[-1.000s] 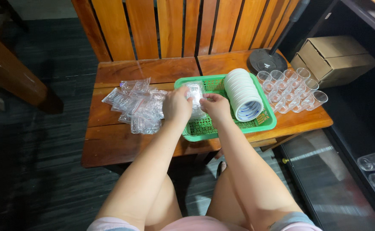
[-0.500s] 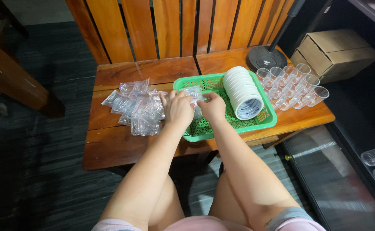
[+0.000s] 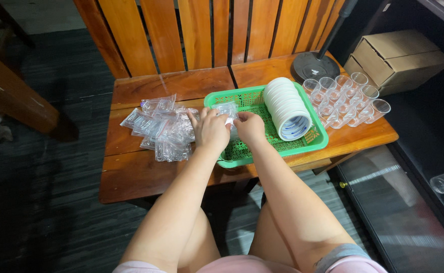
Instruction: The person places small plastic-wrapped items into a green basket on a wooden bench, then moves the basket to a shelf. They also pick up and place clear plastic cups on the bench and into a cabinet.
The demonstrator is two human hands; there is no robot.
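Left hand: the left hand point(image 3: 209, 129) sits at the near left corner of the green basket, fingers curled together onto a small clear plastic bag point(image 3: 228, 109).
Right hand: the right hand point(image 3: 248, 126) is just beside the left one, fingers pinched on the same bag from the other side.
Bag in hand: clear and crinkled, it is held between both hands above the left end of the green plastic basket point(image 3: 317, 142).
Bag pile: a loose heap of clear plastic bags point(image 3: 160, 129) lies on the wood just left of the left hand, touching the basket's left edge or nearly so; which one cannot be told.
Lids: a long stack of white round lids point(image 3: 287, 107) lies on its side in the right half of the basket.
Cups: small clear plastic cups point(image 3: 344, 98) stand clustered right of the basket.
Surface: a slatted wooden bench point(image 3: 136, 172) carries everything.
Behind the cups: a round black stand base point(image 3: 313, 65); a cardboard box point(image 3: 396, 55) sits further right.
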